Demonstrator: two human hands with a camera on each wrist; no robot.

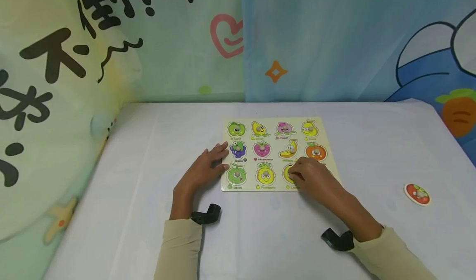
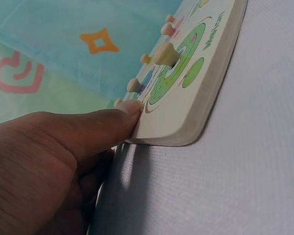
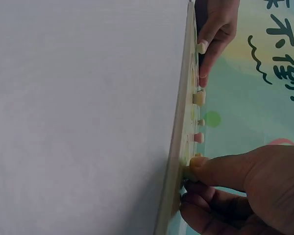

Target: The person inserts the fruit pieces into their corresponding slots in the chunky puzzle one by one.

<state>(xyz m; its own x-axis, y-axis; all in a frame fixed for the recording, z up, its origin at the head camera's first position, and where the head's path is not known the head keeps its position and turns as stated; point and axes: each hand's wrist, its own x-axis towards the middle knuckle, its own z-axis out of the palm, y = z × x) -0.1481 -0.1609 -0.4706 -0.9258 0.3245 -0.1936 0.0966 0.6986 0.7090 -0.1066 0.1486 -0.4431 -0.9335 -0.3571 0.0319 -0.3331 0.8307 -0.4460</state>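
A wooden knob puzzle board [image 1: 247, 187] printed with fruits lies on the white table. My left hand [image 1: 203, 168] rests at its left edge, fingers extended and thumb [image 2: 112, 122] touching the board near the melon piece [image 2: 181, 66]. At the bottom row, my right hand [image 1: 316, 176] pinches the knob of a yellow fruit piece [image 1: 287, 175] between thumb and fingers. That hand covers part of the piece and the spot right of it. Beside the pinched piece sits the pineapple piece [image 1: 265, 175]; the orange piece [image 1: 316, 151] is just above my right hand.
A red tomato-like piece [image 1: 417, 194] lies apart on the table [image 1: 372, 147], right of the board. Grape [image 1: 238, 149], strawberry [image 1: 262, 149] and banana [image 1: 289, 149] pieces fill the middle row. A printed curtain [image 1: 316, 36] hangs behind the table.
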